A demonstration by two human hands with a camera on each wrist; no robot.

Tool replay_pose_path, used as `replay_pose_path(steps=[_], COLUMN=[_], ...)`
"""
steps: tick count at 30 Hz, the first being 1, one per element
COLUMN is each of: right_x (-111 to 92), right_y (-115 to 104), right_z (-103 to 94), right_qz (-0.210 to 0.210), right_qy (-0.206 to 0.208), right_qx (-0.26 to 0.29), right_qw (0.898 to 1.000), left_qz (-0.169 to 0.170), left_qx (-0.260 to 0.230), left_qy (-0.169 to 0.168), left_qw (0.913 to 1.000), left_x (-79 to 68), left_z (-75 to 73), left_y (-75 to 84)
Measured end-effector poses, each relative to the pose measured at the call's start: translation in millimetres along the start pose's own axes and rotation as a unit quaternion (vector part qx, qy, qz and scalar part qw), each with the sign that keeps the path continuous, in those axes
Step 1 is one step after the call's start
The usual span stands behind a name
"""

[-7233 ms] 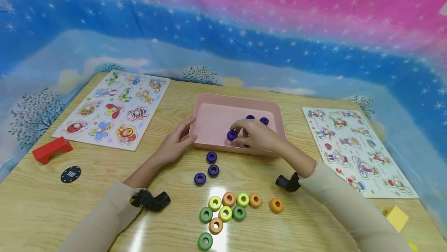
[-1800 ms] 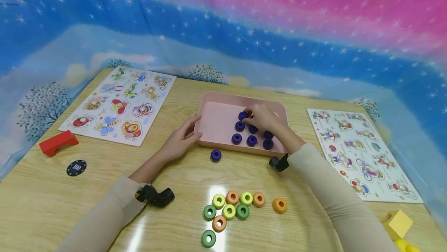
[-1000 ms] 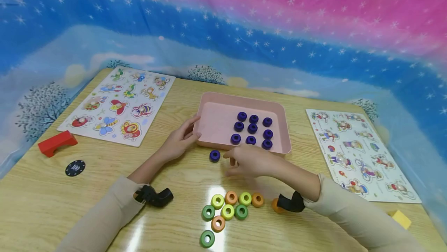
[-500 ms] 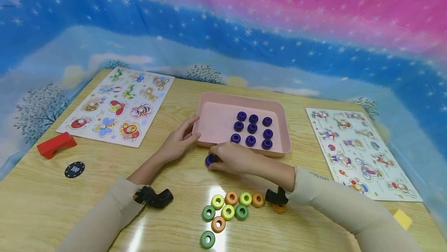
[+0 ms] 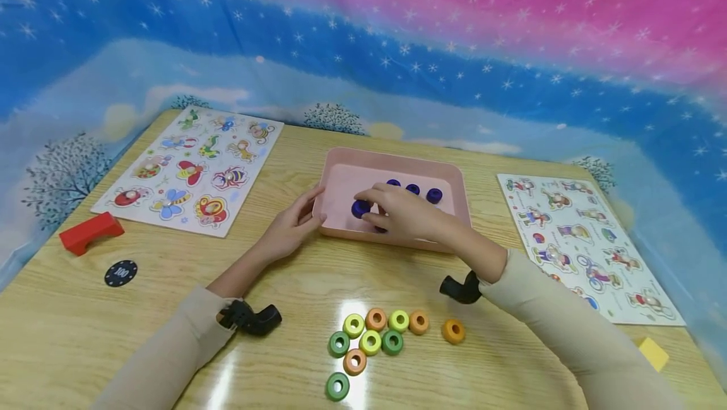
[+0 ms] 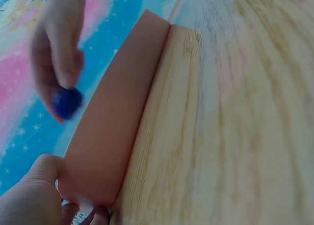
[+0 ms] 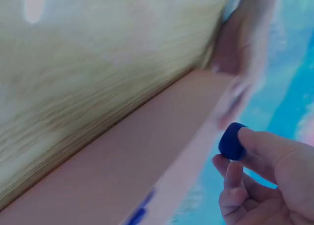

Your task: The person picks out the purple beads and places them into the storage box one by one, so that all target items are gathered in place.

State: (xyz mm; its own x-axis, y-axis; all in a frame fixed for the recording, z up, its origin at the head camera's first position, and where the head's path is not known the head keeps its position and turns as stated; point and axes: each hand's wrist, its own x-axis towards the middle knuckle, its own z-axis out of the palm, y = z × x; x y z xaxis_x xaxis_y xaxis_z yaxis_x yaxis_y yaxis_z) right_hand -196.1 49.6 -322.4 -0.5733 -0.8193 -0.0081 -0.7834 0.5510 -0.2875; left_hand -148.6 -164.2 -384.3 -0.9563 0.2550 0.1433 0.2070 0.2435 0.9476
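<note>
In the head view, a shallow pink tray lies mid-table. My left hand grips its left end; the left wrist view shows thumb and fingers around the corner of the tray wall. Thumb and fingertips of my right hand pinch a dark purple ring bead, held above the tray's left-centre part. The right wrist view also shows this bead between thumb and finger. Several other purple beads sit in the tray's right part, some hidden beneath my right hand.
Nearer on the table are several green, yellow and orange beads, one orange bead standing apart. Two picture puzzle boards flank the tray. A red arch block, a black disc and a yellow block lie outward.
Purple beads from the table now sit in the tray, in rows. My right hand picked up the bead in front of the tray and lifted it over the wall. My left hand stays put.
</note>
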Motion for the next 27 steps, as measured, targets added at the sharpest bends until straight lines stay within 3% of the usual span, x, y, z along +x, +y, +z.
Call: replay_pose_path(steps=[6,20,24,27], right_x=[9,6,4,-7], right_y=[14,16,16,16], right_z=[14.5,26.8,21.6,10.3], right_qz=[0.011,0.054,0.06,0.042], right_qy=[-0.047,-0.065,-0.047,0.006], right_qx=[-0.022,-0.008,0.016,0.011], right_qw=[0.999,0.996,0.997,0.999], left_qz=[0.001,0.0,-0.011,-0.034], left_qx=[-0.003,-0.011,-0.014,-0.037], left_qy=[-0.003,-0.017,-0.015,-0.01], left_qw=[1.0,0.9998,0.9997,0.9987], left_x=[-0.6,1.1,0.1,-2.0], left_z=[0.9,5.5,2.3,-5.6], left_y=[0.7,1.6,-1.9,-9.1])
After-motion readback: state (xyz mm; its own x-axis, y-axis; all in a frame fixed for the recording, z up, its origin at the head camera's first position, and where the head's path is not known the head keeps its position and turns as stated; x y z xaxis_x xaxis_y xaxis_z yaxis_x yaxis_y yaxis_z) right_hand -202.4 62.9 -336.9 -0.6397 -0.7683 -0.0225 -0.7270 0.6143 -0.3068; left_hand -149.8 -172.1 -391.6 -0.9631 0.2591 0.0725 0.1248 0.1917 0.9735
